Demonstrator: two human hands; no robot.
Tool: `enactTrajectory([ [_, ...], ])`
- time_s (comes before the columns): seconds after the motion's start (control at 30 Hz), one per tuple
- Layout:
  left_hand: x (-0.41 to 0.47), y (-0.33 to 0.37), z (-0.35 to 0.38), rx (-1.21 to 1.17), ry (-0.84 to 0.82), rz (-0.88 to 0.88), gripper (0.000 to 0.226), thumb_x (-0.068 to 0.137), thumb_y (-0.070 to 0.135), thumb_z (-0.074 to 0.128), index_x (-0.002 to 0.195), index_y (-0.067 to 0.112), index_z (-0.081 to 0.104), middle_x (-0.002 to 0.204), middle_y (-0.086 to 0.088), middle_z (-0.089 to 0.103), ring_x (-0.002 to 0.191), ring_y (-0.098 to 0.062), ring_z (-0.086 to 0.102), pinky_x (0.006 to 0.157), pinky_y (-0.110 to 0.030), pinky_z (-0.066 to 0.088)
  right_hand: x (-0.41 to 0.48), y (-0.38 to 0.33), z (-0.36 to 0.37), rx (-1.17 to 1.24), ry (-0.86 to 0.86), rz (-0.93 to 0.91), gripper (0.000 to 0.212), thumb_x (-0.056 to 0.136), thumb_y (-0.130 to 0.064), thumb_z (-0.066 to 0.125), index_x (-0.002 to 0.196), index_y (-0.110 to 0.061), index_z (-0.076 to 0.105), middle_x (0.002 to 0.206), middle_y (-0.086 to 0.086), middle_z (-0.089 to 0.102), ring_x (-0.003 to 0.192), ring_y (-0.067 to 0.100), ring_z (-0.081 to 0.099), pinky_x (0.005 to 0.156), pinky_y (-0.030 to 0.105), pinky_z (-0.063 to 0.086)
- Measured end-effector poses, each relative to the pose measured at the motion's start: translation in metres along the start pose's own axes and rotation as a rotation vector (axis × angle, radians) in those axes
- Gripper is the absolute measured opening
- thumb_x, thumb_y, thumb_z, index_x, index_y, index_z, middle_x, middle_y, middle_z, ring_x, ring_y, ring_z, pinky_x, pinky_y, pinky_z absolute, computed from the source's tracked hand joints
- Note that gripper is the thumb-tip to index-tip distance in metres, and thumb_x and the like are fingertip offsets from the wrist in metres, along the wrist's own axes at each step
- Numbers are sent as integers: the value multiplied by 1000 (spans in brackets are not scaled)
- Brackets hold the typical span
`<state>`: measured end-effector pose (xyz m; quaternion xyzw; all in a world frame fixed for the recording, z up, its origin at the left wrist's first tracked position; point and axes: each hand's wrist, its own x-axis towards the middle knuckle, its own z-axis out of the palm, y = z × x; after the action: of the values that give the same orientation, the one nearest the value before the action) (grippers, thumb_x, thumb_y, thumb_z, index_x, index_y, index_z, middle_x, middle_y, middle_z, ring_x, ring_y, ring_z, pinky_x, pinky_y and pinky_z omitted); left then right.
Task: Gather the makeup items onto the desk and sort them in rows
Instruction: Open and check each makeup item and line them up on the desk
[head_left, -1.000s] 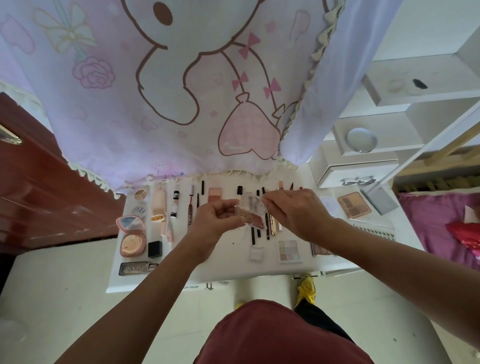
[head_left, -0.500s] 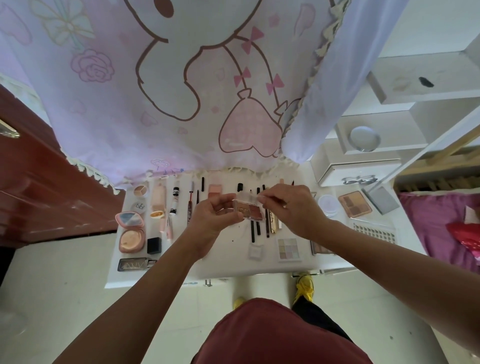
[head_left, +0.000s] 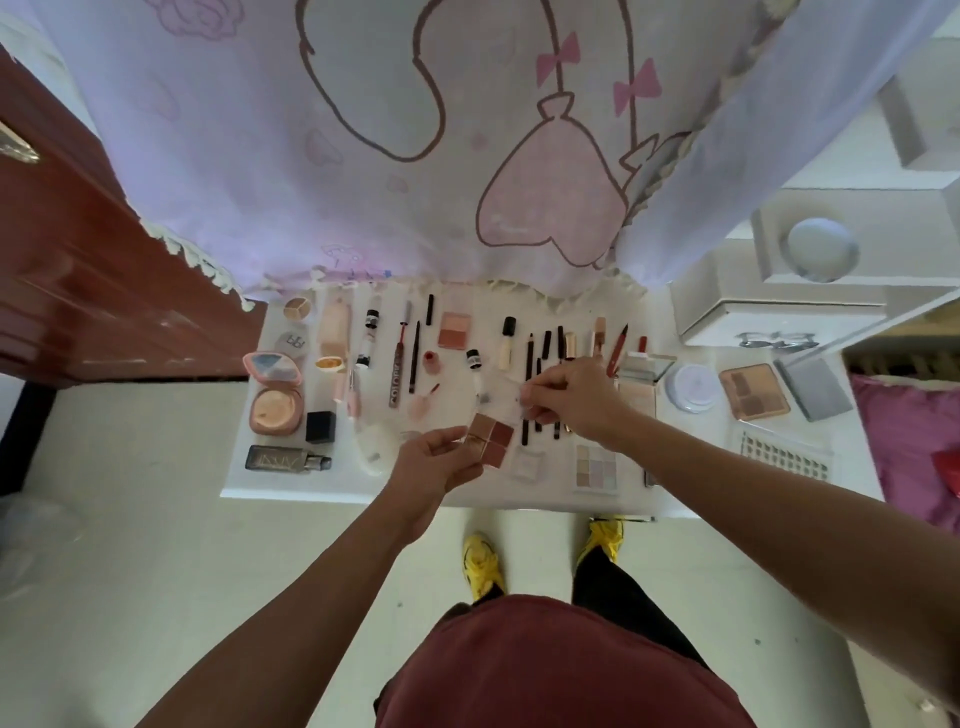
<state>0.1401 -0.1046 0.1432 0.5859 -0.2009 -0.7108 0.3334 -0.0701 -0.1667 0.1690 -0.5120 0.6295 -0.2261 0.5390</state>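
My left hand holds a small square palette with brown and red pans, just above the white desk. Its clear lid is pinched by my right hand a little higher and to the right, apart from the palette. Makeup lies in rows on the desk: a pink round compact, a black cube, a dark flat bottle, a blush palette, several pencils and a pale eyeshadow grid.
A pink cartoon curtain hangs over the desk's far edge. A dark red cabinet stands at the left. To the right are a white drawer unit, a brown palette, a round jar and a grey case.
The hands have come apart: my left hand dropped toward the desk's front with the palette, and my right hand lifted the clear lid off it. The camera tilted down.
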Motion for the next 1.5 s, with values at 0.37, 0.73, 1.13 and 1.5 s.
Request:
enactTrajectory([
  [0.37,36,-51,-3,76,205,-213,15,85,-2,57,100,4,57,88,-15,52,76,-24,46,71,-33,45,53,29,52,-252,-163,81,13,88,-12,71,90,0,75,77,12,72,67,17,70,75,45,61],
  [0.73,42,-53,-5,53,284,-252,14,86,1,62,94,6,52,80,-11,50,62,-21,50,68,-34,50,76,41,62,-252,-215,126,11,88,-10,71,90,0,75,84,21,73,78,28,73,74,37,61],
  [1.13,30,-49,-14,181,281,-242,22,88,3,58,110,5,55,90,-11,57,74,-22,55,70,-37,53,45,49,31,-518,-67,71,27,89,-29,70,109,-11,70,92,-3,67,88,15,64,82,30,52],
  [1.5,17,-41,-14,392,253,-103,16,85,6,57,100,6,63,84,-8,63,71,-20,60,61,-31,51,-11,95,46,-1096,-155,7,57,84,-48,65,129,-16,50,126,2,45,115,22,54,84,37,49],
])
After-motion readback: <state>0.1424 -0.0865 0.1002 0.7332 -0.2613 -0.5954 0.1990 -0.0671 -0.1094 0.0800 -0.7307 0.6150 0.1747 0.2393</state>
